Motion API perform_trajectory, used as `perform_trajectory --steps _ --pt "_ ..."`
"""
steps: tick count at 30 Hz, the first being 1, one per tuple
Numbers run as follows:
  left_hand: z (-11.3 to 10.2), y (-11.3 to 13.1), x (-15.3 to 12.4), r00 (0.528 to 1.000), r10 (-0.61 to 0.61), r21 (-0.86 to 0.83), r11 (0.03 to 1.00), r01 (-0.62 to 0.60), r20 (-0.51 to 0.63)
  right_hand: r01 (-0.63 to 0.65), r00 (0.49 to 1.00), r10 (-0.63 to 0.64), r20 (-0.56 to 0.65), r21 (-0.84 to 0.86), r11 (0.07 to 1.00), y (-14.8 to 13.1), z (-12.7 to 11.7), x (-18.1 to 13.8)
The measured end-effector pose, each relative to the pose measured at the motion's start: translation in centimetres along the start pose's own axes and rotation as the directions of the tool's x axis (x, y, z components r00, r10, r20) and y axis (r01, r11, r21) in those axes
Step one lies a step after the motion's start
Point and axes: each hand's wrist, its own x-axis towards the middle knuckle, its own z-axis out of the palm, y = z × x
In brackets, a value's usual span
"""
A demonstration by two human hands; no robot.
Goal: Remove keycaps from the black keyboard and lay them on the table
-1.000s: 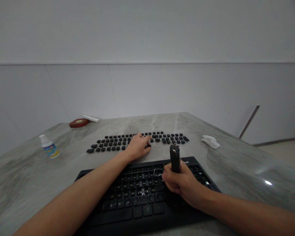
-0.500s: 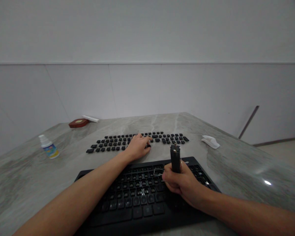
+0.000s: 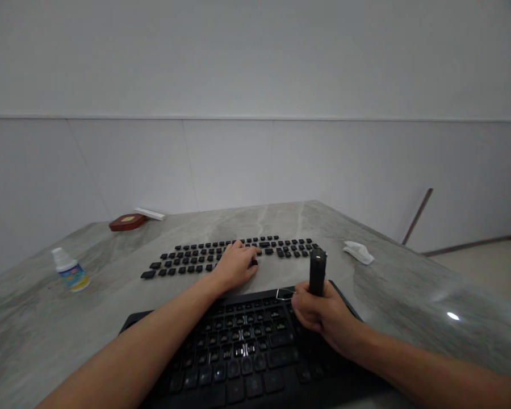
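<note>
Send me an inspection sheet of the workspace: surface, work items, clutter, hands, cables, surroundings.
Surface: grey marbled tabletop, glare spots at right.
Work items: black keyboard nearest the person, many positions without caps; loose keycaps in rows beyond it.
Clutter: white-topped bottle at left; red-brown box and white strip at far left; crumpled white item at right.
Hands: left hand at the keycaps, holding one or not unclear; right hand gripping an upright black tool above the keyboard, wire loop beside the fist.
Cables: nothing seen.
Surroundings: pale wall behind; floor at right.
</note>
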Motion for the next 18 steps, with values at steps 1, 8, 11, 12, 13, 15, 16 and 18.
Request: perform_trajectory --steps 1,8,11,12,13,15,16,18 --pt "0.0 0.0 0.0 1.0 0.007 0.007 1.0 -0.007 -0.001 0.016 1.0 -0.017 -0.009 -0.008 1.0 -0.1 -0.3 0.1" --pt "-1.7 1.7 -0.7 0.996 0.059 0.038 0.998 -0.057 -0.069 0.188 0.981 -0.181 0.064 -0.133 0.973 -0.6 -2.5 0.6" --pt "-3.0 3.6 -1.3 0.985 0.145 -0.085 0.985 -0.153 -0.096 0.221 0.968 -0.189 0.168 -0.197 0.955 -0.8 -3.3 0.6" --pt "-3.3 4.2 -1.7 0.98 0.174 -0.136 0.973 -0.186 -0.091 0.226 0.962 -0.181 0.205 -0.221 0.949 -0.9 -3.5 0.5" --pt "-3.5 4.9 -2.1 0.976 0.196 -0.182 0.961 -0.21 -0.091 0.241 0.952 -0.176 0.249 -0.259 0.935 -1.0 -3.7 0.5" --pt "-3.7 6.0 -3.1 0.967 0.224 -0.255 0.935 -0.248 -0.118 0.284 0.927 -0.163 0.338 -0.348 0.893 -1.2 -3.9 0.4" --pt "-3.7 6.4 -3.7 0.962 0.233 -0.298 0.917 -0.266 -0.143 0.305 0.916 -0.158 0.37 -0.384 0.871 -1.3 -4.0 0.3" --pt "-3.5 6.9 -4.9 0.964 0.192 -0.379 0.891 -0.25 -0.185 0.332 0.905 -0.16 0.393 -0.422 0.843 -1.5 -3.9 0.3"
